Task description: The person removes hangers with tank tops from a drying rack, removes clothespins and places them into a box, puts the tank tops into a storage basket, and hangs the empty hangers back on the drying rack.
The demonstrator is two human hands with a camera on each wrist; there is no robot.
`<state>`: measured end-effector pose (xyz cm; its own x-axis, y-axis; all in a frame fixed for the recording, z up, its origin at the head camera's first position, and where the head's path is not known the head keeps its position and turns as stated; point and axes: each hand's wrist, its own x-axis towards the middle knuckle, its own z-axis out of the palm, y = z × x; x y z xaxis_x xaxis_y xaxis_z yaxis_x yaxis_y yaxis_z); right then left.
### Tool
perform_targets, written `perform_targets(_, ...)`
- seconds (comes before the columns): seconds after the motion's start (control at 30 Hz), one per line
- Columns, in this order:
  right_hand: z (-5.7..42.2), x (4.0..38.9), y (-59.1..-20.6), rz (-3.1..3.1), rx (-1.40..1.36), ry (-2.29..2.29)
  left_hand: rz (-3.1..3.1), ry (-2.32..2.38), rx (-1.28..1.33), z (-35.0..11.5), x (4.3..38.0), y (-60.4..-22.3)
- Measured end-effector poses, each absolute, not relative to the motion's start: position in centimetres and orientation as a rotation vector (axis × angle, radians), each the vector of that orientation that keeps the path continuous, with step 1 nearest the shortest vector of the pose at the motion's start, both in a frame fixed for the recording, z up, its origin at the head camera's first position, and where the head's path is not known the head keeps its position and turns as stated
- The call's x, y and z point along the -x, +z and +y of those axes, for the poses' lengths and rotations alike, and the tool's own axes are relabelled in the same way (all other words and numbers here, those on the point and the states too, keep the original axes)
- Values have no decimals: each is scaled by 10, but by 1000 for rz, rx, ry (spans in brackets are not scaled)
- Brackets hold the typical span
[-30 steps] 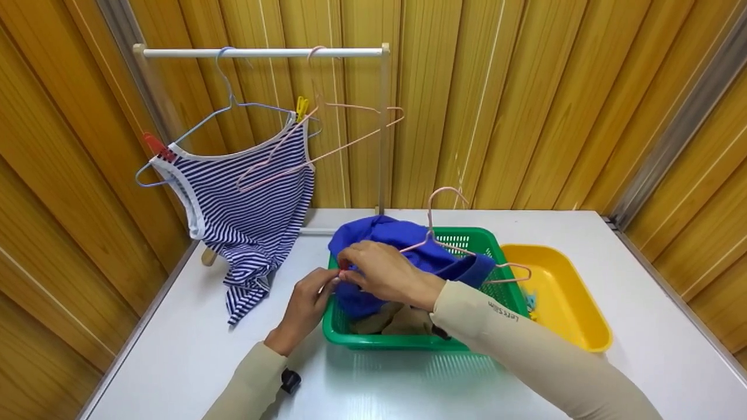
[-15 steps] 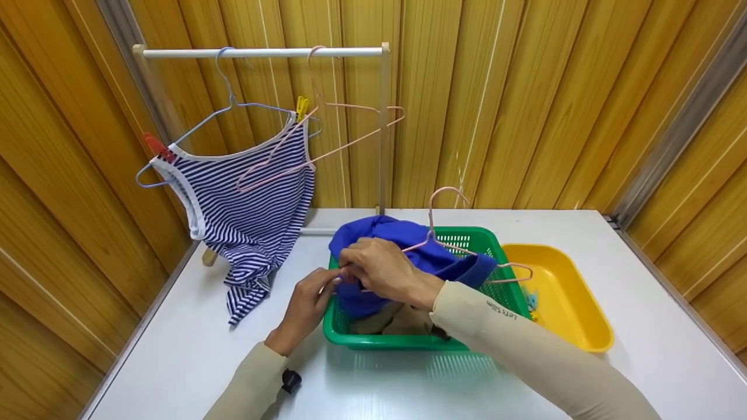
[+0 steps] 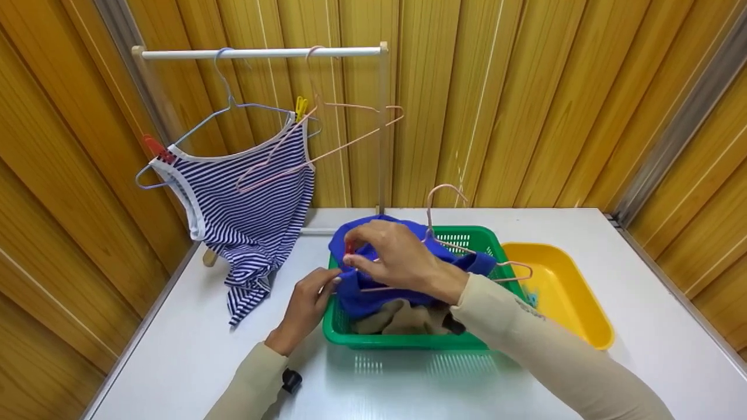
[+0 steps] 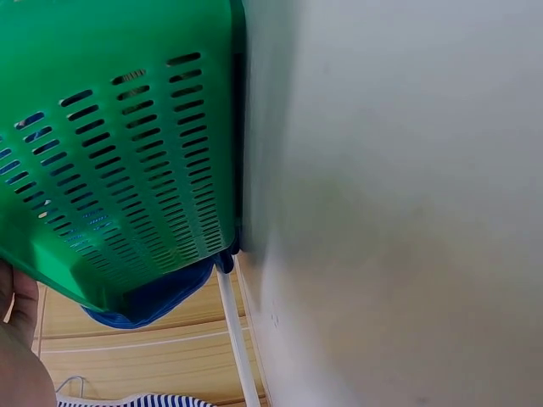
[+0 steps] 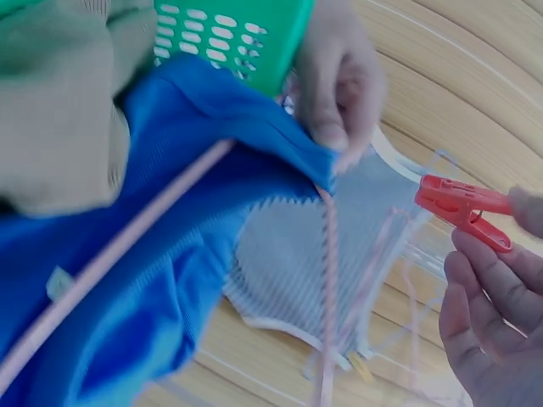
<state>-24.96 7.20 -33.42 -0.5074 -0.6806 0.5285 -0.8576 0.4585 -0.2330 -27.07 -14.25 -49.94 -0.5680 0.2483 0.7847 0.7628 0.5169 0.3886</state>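
Blue garment [image 3: 359, 300] lies bunched over the green basket [image 3: 402, 340], with a pink hanger [image 3: 430, 216] running through it. At its left end, my left hand [image 3: 306, 303] pinches the cloth's edge by the hanger. Just above and right of that corner, my right hand [image 3: 400, 256] pinches a red clothespin [image 5: 462, 203] between thumb and fingers. The right wrist view shows the clothespin apart from the cloth. Beige cloth [image 3: 408, 318] lies under the blue garment in the basket. The left wrist view catches only part of the left hand [image 4: 21, 314] at the basket's rim.
On the left, a white rack [image 3: 262, 53] carries a striped tank top [image 3: 251, 186] clipped to a blue hanger [image 3: 201, 123], plus a bare pink hanger [image 3: 350, 106]. A yellow tray [image 3: 601, 329] with a teal clothespin [image 3: 531, 297] stands right of the basket. Wood-patterned walls enclose the table.
My right hand has drawn the red clothespin away from the garment's left corner, up and slightly right. My left hand has kept its pinch in the same place.
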Motion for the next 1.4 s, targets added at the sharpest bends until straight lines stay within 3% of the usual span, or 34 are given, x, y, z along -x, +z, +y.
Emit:
perform_targets(0.4,156,226,-320,-2166,-1242,681,-2159,-1024,809,-142,268,-496)
perform_targets(0.63,214,219,-323,-2293,-986,620,-2149,-1023,793,-142,269,-496)
perform_targets(1.1,325,244,-371,-2699,-538,443,-2092,-982,819,-142,271,-498)
perform_targets(1.4,355,254,-399,-3042,-476,371,-2117,-1006,815,-142,270,-498)
